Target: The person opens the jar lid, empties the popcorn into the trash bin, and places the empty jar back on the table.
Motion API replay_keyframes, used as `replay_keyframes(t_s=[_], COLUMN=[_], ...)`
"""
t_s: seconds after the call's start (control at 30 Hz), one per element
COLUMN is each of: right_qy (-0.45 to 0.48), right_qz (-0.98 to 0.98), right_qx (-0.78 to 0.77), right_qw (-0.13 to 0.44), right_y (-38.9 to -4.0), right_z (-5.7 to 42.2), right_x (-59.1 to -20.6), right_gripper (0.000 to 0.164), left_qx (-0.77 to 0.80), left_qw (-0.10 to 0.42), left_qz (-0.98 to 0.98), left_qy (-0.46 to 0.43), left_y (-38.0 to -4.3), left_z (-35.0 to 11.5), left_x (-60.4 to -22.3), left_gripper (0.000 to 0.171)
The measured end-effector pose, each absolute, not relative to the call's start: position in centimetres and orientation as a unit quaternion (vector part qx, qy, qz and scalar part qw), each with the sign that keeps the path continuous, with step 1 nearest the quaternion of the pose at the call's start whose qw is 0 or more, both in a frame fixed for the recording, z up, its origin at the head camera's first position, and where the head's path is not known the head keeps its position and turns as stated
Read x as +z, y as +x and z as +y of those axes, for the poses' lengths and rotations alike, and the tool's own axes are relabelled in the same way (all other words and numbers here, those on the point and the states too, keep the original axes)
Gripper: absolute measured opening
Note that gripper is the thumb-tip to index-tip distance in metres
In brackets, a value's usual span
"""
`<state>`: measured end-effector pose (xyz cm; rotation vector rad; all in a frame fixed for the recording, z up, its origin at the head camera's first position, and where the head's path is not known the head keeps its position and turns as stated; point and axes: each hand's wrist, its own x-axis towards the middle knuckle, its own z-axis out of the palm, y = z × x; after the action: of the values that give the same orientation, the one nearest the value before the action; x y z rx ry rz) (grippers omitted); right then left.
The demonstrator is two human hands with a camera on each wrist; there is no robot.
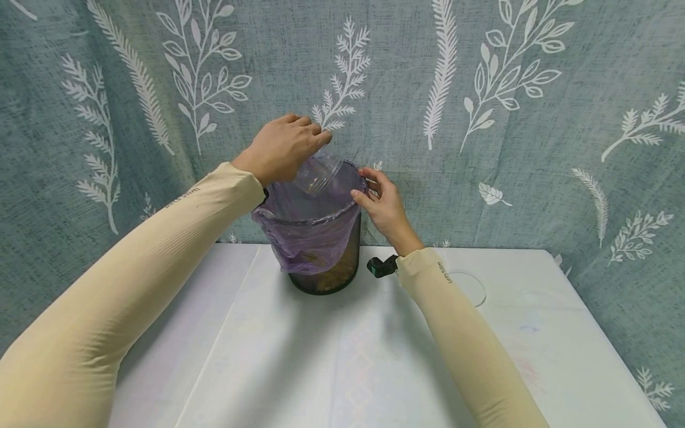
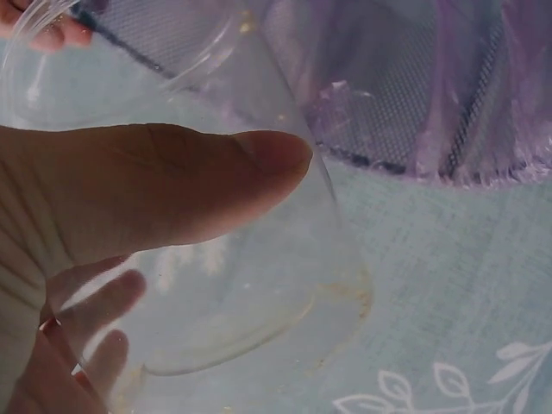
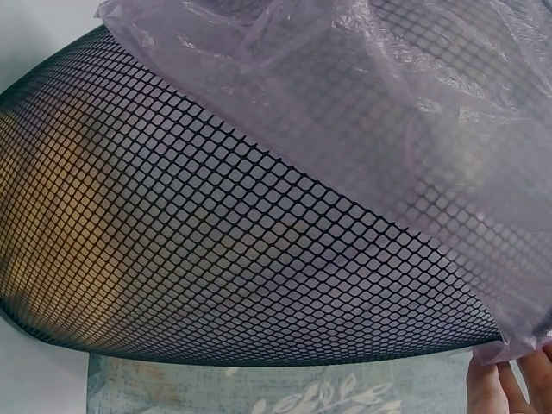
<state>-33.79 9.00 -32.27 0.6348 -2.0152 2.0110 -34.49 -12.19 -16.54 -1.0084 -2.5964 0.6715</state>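
My left hand (image 1: pixel 286 148) grips a clear plastic cup (image 1: pixel 322 172) from above and tilts its mouth down over the opening of a black mesh trash bin (image 1: pixel 350 252). In the left wrist view, the thumb (image 2: pixel 207 185) lies along the cup's side, and yellowish residue clings near its base and wall. A thin purple bag (image 1: pixel 316 238) lines the bin and folds down over its outside. At the bin's right edge, my right hand (image 1: pixel 385 205) pinches the bag-covered rim between thumb and fingers. Tan-brown contents (image 3: pixel 65 207) show through the mesh low in the bin.
The bin stands near the back edge of a white table (image 1: pixel 299 368). A green curtain (image 1: pixel 401 89) with white leaf prints hangs right behind it. A thin white loop (image 1: pixel 484 291) lies by the right forearm. A small black device (image 1: pixel 381 267) sits at the right wrist.
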Motion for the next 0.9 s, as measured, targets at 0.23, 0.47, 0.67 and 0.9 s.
replay_keyframes(t_s=[0.23, 0.47, 0.67, 0.9], right_qy=[0.213, 0.214, 0.216, 0.213], right_qz=[-0.687, -0.687, -0.684, -0.683], right_qx=[0.686, 0.685, 0.687, 0.691], right_qw=[0.110, 0.111, 0.113, 0.108], right_y=[-33.85, -33.91, -33.86, -33.87], right_z=[9.03, 9.07, 8.98, 9.00], right_x=[-32.40, -32.48, -32.46, -32.29], right_gripper=[0.057, 0.057, 0.056, 0.056], left_qx=[0.218, 0.166, 0.106, 0.007], left_qw=[0.141, 0.131, 0.107, 0.079], left_qz=[-0.900, -0.913, -0.935, -0.952], left_qy=[-0.352, -0.348, -0.320, -0.294], left_y=[-34.44, -34.37, -34.45, -34.74], left_z=[-12.08, -12.06, -12.09, -12.27], left_x=[-16.55, -16.73, -16.86, -16.84], left_gripper=[0.059, 0.060, 0.069, 0.096])
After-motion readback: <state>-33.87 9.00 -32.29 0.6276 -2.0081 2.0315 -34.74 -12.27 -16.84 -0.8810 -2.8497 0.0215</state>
